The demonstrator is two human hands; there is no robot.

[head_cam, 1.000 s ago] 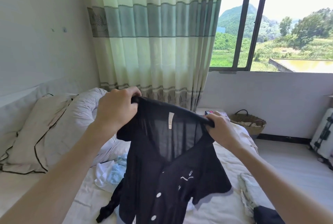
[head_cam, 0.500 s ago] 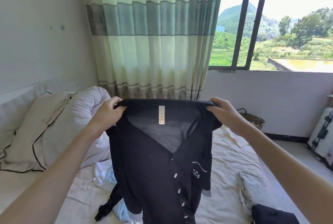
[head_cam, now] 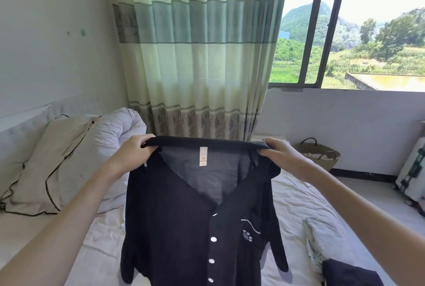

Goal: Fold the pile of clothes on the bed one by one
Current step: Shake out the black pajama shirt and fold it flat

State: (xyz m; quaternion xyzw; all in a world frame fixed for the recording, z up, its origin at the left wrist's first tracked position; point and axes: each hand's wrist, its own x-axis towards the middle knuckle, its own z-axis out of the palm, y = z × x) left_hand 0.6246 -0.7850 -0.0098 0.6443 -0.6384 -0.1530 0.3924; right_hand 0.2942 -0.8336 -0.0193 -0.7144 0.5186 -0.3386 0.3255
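Fingers (head_cam: 138, 145) of both hands pinched thin black button-front shirt (head_cam: 190, 228) at shoulders | hung above white-sheeted bed (head_cam: 299, 205) | I judged: spreading it flat for folding.

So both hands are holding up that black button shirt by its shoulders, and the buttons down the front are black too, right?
Not quite. The head view shows both the left hand and the right hand holding up the black shirt by its shoulders, but the buttons down the front are white, not black.
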